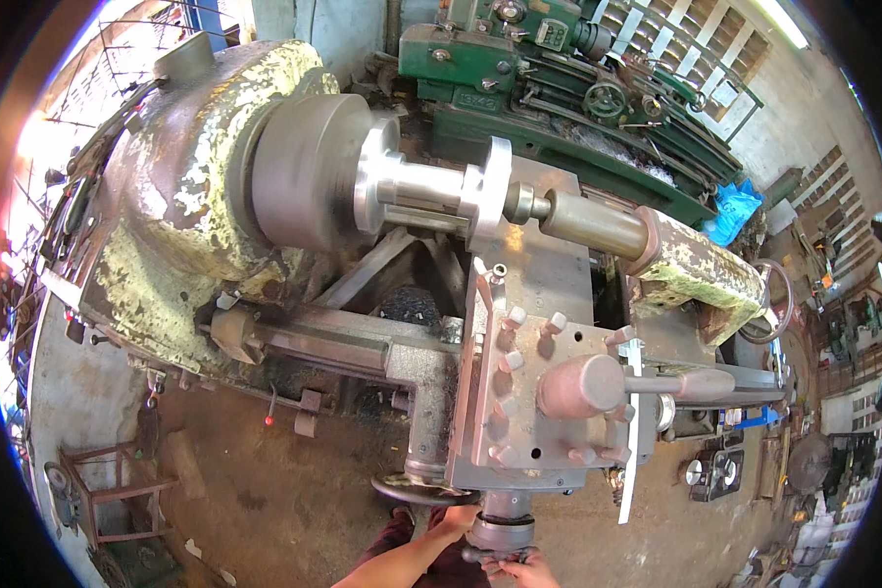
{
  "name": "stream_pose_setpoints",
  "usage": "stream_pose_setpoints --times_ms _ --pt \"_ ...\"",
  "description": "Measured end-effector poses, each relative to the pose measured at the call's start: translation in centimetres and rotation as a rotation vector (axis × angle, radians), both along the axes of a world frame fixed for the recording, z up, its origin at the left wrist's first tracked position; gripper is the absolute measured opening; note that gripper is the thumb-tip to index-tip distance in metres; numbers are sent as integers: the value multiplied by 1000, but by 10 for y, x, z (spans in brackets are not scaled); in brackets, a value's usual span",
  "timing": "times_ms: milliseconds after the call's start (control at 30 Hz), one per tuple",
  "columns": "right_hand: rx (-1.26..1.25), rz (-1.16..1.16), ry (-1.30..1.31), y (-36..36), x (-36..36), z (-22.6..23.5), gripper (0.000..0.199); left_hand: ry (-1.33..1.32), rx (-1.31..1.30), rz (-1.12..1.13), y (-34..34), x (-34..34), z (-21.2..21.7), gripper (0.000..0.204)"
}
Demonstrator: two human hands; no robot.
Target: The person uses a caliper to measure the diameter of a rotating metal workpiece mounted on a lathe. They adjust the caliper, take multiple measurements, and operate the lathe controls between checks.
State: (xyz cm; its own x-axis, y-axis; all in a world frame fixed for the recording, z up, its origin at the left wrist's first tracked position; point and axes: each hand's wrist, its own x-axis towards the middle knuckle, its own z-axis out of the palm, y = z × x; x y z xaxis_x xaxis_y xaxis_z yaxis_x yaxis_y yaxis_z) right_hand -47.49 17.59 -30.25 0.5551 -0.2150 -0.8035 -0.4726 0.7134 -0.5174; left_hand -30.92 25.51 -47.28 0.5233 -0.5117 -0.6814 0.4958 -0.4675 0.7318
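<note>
Left fingers [461, 515] seemingly touch the dark handwheel [416, 492], while right fingers [510, 567] hold a crank [482, 555] near it.

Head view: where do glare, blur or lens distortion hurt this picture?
In the head view, the barred opening at upper left burns out to white; glare streaks the metal workpiece in the head view, and the chuck looks smeared there, possibly from spinning; the head view's fisheye rim goes dark, and its lower edge crops the right hand.
</note>
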Motion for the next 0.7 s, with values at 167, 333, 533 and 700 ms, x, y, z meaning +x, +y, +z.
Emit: stream_pose_setpoints --times_ms 167,333,533,700 --pt "6 185 -10 40 34 -64 22 -359 271 -534 38 37 -89 27" --pt "-176 274 99 64 44 26 26 -673 357 -566 104 62 -113 33" --pt "-463 2 259 12 -17 21 18 137 191 88 144 89 -12 29" --pt "-1088 314 123 57 11 -77 20 269 49 277 132 101 44 16"
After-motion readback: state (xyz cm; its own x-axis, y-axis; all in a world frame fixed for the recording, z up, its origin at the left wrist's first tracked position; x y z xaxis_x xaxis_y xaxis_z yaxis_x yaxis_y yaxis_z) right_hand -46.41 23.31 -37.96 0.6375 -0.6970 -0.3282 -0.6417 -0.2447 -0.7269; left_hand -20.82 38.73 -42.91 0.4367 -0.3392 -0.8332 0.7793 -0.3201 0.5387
